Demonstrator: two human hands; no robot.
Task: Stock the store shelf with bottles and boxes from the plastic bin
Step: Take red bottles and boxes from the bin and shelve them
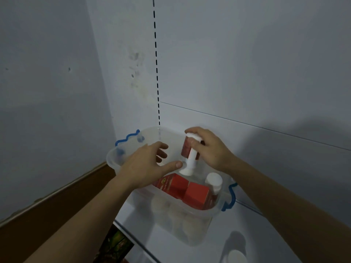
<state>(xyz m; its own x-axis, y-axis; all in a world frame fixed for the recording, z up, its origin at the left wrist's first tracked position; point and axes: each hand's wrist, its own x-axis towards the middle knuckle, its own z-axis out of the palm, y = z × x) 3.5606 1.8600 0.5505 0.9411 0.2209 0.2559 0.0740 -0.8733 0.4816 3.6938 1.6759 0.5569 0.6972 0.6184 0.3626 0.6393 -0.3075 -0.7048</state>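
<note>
A clear plastic bin (pixel 121 164) with blue handles stands on the white shelf (pixel 237 230). Inside it lie red boxes (pixel 197 194), a white-capped bottle (pixel 214 182) and pale round items at the bottom. My right hand (pixel 209 149) is closed around a pump bottle (pixel 190 158) with a white pump head and a red label, held over the bin. My left hand (pixel 148 164) hovers over the bin with fingers spread, its thumb touching the base of the pump neck.
The shelf's white back panel has a slotted upright strip (pixel 156 73). A bare wall with a brown baseboard (pixel 53 196) lies to the left. A white cap (pixel 236 257) shows at the bottom edge. Colourful packaging (pixel 115 245) sits on a lower level.
</note>
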